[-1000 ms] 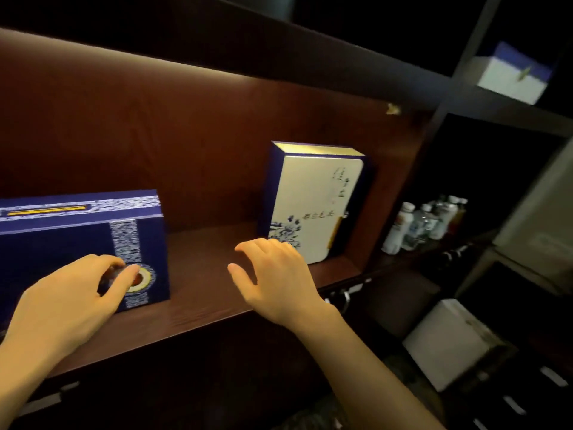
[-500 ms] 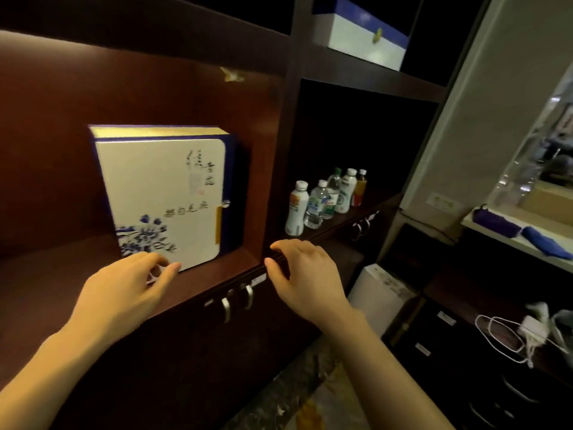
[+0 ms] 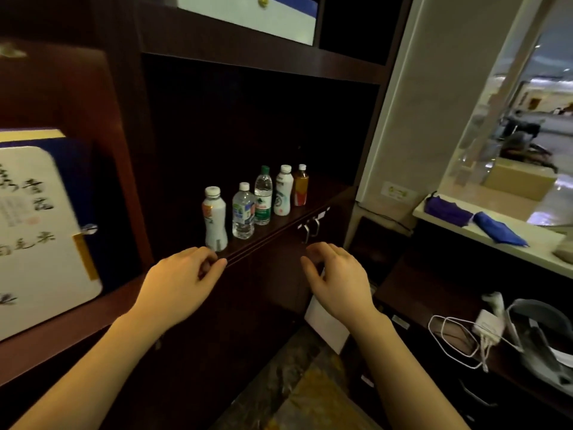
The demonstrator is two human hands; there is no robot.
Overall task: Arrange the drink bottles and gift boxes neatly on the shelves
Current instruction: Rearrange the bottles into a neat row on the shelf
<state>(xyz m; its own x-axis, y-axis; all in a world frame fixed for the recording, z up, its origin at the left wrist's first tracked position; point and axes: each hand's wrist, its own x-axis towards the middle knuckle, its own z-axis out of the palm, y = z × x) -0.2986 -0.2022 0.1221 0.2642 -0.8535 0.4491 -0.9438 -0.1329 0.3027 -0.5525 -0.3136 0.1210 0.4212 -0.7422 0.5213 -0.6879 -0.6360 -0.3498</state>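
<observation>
Leftmost, a tall white gift box with blue trim and black brush lettering (image 3: 37, 231) stands upright in the lit compartment of the dark wooden shelf unit (image 3: 260, 66). Beside it, in the darker middle compartment, five drink bottles stand in a row running back and to the right: a white bottle with an orange label (image 3: 214, 219), a short clear water bottle (image 3: 243, 211), a taller clear bottle with a green cap (image 3: 263, 196), a white bottle with a teal label (image 3: 283, 190) and an amber drink bottle (image 3: 300, 185). Each stands just beside the next. On the shelf above, a white and blue box (image 3: 248, 13) is partly cut off. The left hand (image 3: 179, 280) hovers at the shelf's front edge, just below the orange-labelled bottle, fingers loosely curled and holding nothing. The right hand (image 3: 338, 280) floats in front of the cabinet doors with metal handles (image 3: 310, 229), fingers relaxed and empty. Further right, folded blue cloths (image 3: 474, 217) lie on a pale counter (image 3: 508, 243), with a white cable (image 3: 455, 342) lower down.
</observation>
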